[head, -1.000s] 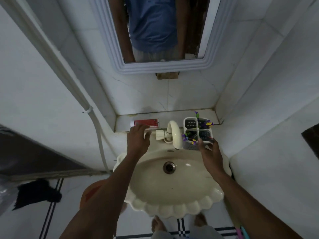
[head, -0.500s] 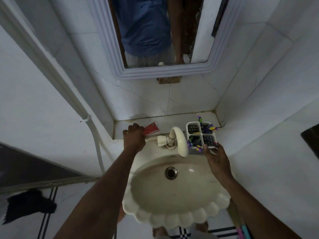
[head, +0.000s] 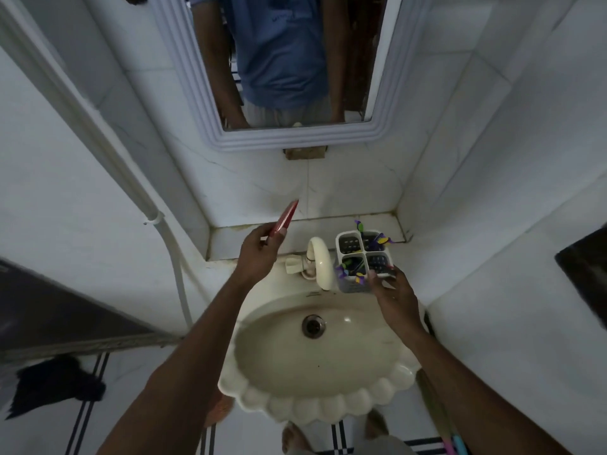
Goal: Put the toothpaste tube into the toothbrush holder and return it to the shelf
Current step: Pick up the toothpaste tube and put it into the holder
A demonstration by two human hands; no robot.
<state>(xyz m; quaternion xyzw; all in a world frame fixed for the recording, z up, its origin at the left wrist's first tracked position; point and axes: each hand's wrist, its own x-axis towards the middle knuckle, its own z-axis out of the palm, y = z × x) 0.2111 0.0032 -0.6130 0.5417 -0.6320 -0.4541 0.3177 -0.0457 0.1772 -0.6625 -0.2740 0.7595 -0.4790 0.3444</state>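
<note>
My left hand (head: 259,254) grips a red toothpaste tube (head: 288,215) by its lower end; the tube points up and to the right, raised off the white tiled shelf (head: 230,241). The white toothbrush holder (head: 361,257) has four compartments with purple, green and yellow toothbrushes in two of them. It stands at the sink's back right rim, right of the tap. My right hand (head: 392,290) holds its near side. The tube is to the left of the holder, well apart from it.
A cream scalloped sink (head: 315,399) with a drain sits below my hands, and a cream tap (head: 320,261) rises between them. A framed mirror (head: 381,126) hangs above the shelf. A white pipe (head: 170,257) runs down the left wall. Tiled walls close in on both sides.
My left hand has lifted the toothpaste tube off the shelf and tipped it upright. My right hand has stayed on the holder.
</note>
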